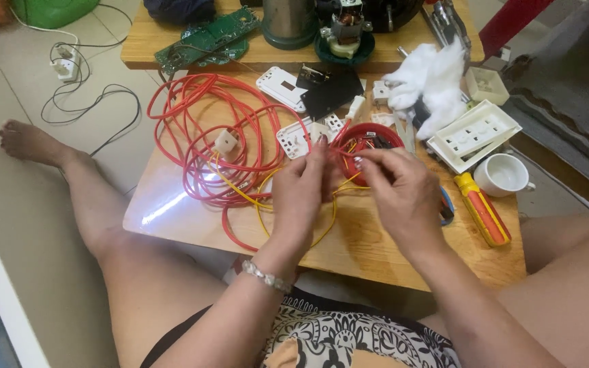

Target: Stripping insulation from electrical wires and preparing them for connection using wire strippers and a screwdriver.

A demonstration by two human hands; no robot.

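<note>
My left hand (pixel 301 191) and my right hand (pixel 403 191) meet over the middle of a low wooden table (pixel 376 252). Both pinch thin red and yellow wires (pixel 341 153) between their fingertips. The wires run back to a tangled coil of red cable (pixel 219 129) on the left part of the table. A yellow wire (pixel 240 192) loops beneath my left hand. A red round bowl (pixel 369 136) sits just behind my fingers, partly hidden by them.
A white socket strip (pixel 475 134), white cup (pixel 502 174), orange-yellow screwdriver (pixel 483 208) and white cotton wad (pixel 431 85) lie at the right. White switch plates (pixel 281 85), a green circuit board (pixel 209 37) and a motor (pixel 345 31) sit behind. My legs flank the table.
</note>
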